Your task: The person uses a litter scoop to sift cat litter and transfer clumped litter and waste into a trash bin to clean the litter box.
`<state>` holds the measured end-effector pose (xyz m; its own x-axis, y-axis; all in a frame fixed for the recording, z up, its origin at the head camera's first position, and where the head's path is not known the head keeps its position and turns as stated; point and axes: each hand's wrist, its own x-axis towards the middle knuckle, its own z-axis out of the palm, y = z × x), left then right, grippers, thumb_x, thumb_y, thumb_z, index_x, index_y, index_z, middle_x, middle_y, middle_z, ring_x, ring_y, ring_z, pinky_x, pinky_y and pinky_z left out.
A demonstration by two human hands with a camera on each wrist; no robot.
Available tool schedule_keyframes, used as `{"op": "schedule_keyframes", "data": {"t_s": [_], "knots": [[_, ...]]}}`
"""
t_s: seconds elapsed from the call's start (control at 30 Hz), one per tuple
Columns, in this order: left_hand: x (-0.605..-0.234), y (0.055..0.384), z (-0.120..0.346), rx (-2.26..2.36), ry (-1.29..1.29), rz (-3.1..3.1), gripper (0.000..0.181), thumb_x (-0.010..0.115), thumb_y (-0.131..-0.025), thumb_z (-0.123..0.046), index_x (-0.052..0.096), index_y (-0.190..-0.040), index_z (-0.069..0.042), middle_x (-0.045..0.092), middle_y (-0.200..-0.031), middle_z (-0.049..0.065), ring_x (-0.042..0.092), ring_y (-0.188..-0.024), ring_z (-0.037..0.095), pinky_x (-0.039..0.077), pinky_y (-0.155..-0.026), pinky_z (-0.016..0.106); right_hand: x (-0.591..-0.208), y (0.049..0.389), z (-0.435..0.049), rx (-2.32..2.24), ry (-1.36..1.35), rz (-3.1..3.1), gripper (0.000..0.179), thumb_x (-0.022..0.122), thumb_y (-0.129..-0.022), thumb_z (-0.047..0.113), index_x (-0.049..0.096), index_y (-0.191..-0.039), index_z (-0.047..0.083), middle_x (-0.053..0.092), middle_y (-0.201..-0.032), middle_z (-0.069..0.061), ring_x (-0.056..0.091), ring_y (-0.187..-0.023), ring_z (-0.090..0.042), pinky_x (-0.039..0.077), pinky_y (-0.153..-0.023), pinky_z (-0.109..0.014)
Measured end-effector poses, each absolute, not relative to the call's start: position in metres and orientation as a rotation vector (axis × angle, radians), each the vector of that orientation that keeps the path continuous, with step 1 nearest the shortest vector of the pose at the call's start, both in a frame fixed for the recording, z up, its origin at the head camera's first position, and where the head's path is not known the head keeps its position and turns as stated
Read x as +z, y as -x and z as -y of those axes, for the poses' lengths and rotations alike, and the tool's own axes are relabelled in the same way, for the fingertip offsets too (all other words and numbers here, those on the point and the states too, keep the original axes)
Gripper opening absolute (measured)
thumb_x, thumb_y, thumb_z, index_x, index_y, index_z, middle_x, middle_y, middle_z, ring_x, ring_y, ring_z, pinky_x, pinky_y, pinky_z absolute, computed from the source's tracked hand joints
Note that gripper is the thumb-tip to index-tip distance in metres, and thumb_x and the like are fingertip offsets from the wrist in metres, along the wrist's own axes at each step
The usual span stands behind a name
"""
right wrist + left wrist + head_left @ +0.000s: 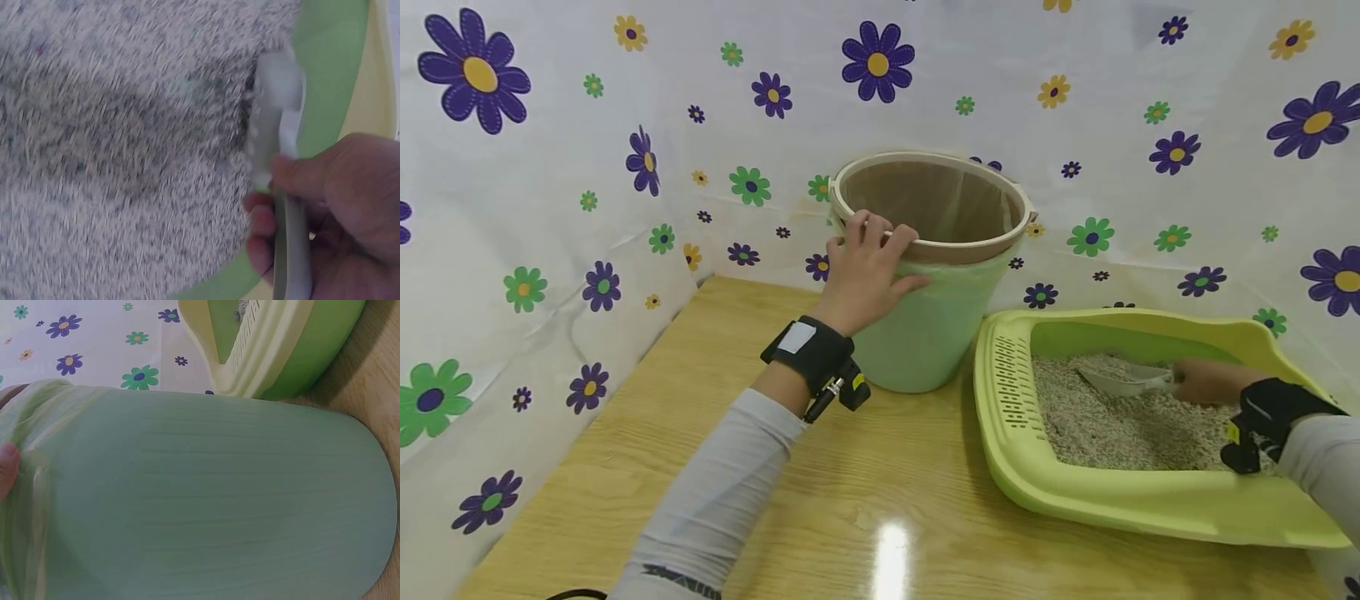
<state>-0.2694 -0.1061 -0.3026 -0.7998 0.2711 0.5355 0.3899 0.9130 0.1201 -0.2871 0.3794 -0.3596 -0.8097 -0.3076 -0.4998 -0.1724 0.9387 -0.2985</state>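
My left hand [861, 283] holds the near rim of a pale green trash can [917, 342], fingers hooked over the edge and thumb against the outside. A thin bag lines the can and folds over below its brown-and-cream ring [977, 250]; the left wrist view shows the bag's gathered edge [37, 487] by the thumb. In my right hand [1213, 382] is the handle of a whitish litter scoop [1120, 383]. The scoop's head is at the surface of the grainy cat litter [1097, 429], inside the yellow-green litter box [1007, 442]. In the right wrist view the scoop [269, 137] is blurred.
Both containers stand on a wood-grain table [835, 492], the litter box right of the can. A flower-patterned sheet [700, 83] covers the walls behind and to the left. A dark cable [576, 593] shows at the bottom edge.
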Motion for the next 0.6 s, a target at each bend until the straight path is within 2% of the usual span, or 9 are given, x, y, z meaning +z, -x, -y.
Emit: {"op": "schedule_keyframes", "data": {"t_s": [0.17, 0.4, 0.6], "knots": [[-0.303, 0.27, 0.101, -0.343, 0.498, 2.592, 0.052, 0.056, -0.088, -0.055, 0.04, -0.126, -0.023, 0.037, -0.122, 0.009, 0.021, -0.131, 0.031, 0.03, -0.093, 0.057, -0.359, 0.282, -0.387, -0.378, 0.325, -2.518, 0.013, 0.047, -0.092, 0.006, 0.048, -0.097, -0.006, 0.044, -0.07, -0.002, 0.041, -0.06, -0.013, 0.037, -0.055, -0.03], [-0.302, 0.27, 0.1, -0.328, 0.49, 2.583, 0.053, 0.058, -0.086, -0.056, 0.041, -0.124, -0.024, 0.037, -0.121, 0.008, 0.022, -0.13, 0.031, 0.032, -0.091, 0.056, -0.35, 0.28, -0.397, -0.388, 0.425, -2.577, 0.031, 0.051, -0.093, 0.007, 0.044, -0.115, -0.014, 0.052, -0.091, -0.016, 0.048, -0.076, -0.019, 0.043, -0.064, -0.033], [-0.301, 0.272, 0.107, -0.357, 0.476, 2.573, 0.055, 0.058, -0.085, -0.057, 0.042, -0.125, -0.023, 0.037, -0.12, 0.009, 0.021, -0.13, 0.032, 0.032, -0.091, 0.058, -0.337, 0.276, -0.402, -0.411, 0.448, -2.638, 0.029, 0.054, -0.093, 0.009, 0.044, -0.115, -0.008, 0.053, -0.085, -0.007, 0.045, -0.07, -0.014, 0.04, -0.06, -0.029]]}}
